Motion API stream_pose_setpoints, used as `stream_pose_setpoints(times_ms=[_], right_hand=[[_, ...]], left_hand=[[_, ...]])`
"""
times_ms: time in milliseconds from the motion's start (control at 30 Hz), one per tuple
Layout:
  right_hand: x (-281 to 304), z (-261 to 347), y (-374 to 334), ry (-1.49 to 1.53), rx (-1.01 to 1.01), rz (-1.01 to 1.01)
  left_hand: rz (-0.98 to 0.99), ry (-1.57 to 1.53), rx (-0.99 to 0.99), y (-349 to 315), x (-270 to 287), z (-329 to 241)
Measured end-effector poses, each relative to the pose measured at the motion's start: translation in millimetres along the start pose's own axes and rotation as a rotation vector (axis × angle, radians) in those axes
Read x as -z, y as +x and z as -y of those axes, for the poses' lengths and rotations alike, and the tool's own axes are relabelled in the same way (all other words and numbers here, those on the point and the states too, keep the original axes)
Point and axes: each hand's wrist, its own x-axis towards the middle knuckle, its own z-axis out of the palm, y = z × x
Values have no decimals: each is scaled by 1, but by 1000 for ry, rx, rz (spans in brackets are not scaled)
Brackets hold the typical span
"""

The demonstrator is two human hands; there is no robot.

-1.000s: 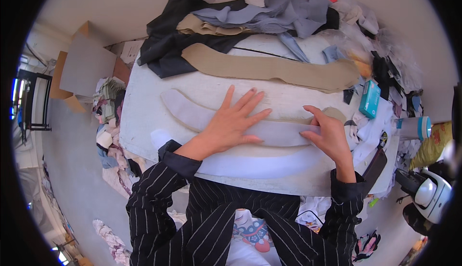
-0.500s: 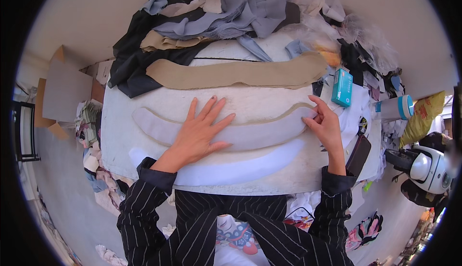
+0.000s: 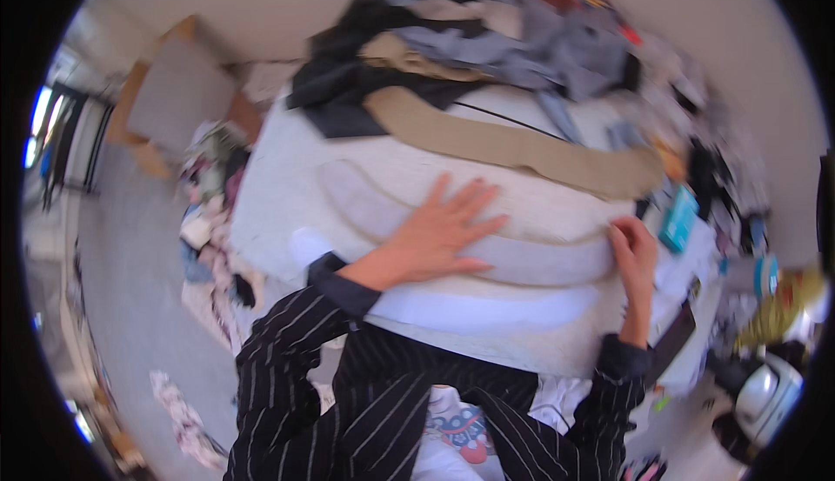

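Note:
A curved strip of pale grey-white fabric with a tan edge [image 3: 548,261] lies across the white tabletop. My left hand [image 3: 444,230] rests flat on its middle with the fingers spread. At the strip's right end, my right hand [image 3: 635,246] is closed, thumb and fingertips pinching at the edge; blur hides the exact grip. Closer to me lies a white curved template-like piece [image 3: 487,309], partly under my left wrist. Beyond the strip is a tan curved fabric piece [image 3: 513,149], touched by neither hand.
Grey, black and tan cloth [image 3: 513,37] is heaped at the far side. A teal box [image 3: 678,219] and a dark oblong case [image 3: 674,342] lie at the right. Fabric scraps [image 3: 209,229] are piled left of the table, near a cardboard box [image 3: 178,90]. A white scooter [image 3: 770,394] stands lower right.
The whole view has swung and tilted, so the table appears shifted right and slanted. My left hand still lies flat on the strip; my right hand stays at its right end, fingers more curled.

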Motion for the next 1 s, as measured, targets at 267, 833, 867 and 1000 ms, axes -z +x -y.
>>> stream_pose_setpoints(times_ms=[267,833,867,1000], right_hand=[[9,26,5,184,-170,142],[-81,181,6,-109,340,382],[-80,176,-4,-135,385,375],[-105,161,-38,-254,730,356]], left_hand=[[-160,-178,35,-19,7,0],[-254,34,339,-116,44,64],[-219,40,325,-115,40,61],[-194,65,276,-113,35,57]])
